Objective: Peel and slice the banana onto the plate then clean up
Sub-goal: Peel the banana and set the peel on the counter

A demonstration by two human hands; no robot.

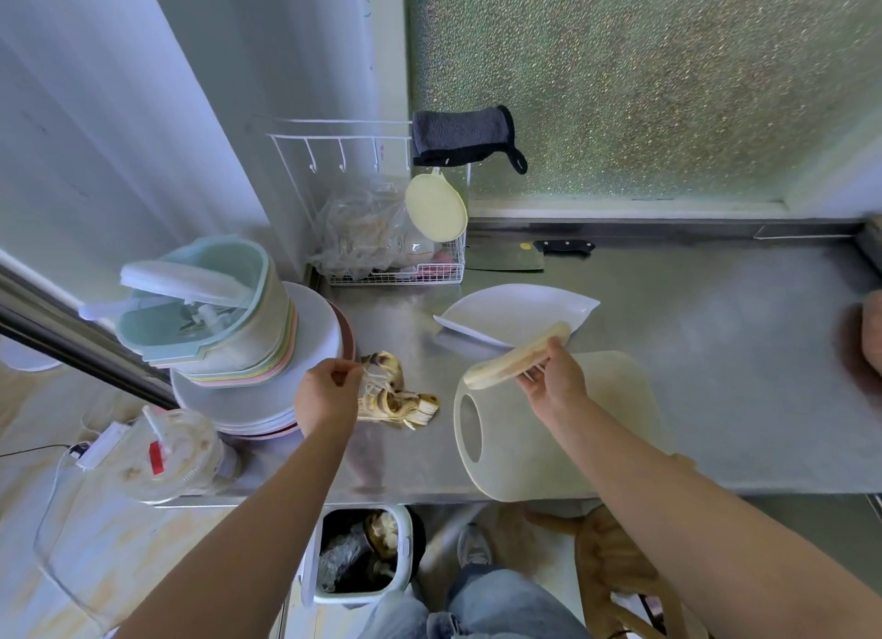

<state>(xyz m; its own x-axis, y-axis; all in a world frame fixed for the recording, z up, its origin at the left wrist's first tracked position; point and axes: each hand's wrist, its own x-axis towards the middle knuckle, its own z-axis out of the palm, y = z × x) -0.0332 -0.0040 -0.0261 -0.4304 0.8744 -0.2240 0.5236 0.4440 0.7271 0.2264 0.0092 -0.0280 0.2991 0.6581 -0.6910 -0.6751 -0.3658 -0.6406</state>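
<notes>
Behind the steel worktop [716,376] a pebbled glass pane is standing, and a dark grey cloth mitt [463,135] is hanging on a white wire rack. On the worktop a pale cream plastic cutting board [596,457] with an oval handle hole is lying near the front edge, and I am using it as the landmark.

The right hand [556,385] is hovering over the far left part of the board, and its fingers are gripping the peeled pale banana [515,357] around the middle. The banana is pointing from the board's left edge up toward the white leaf-shaped plate [525,309], which is lying just behind the board; the far tip of the banana is overlapping the plate's rim in this view.

To the left of the board, the yellow-brown spotted banana peel [396,400] is lying on the steel. The left hand [327,395] is pinching a thin strip of this peel between fingertips; the other fingers are curled in.

Farther behind the board, past the plate, a steel cleaver with a black handle [525,256] is lying flat. Below the board's front edge, on the floor, a white waste bin [362,557] is standing open.
</notes>
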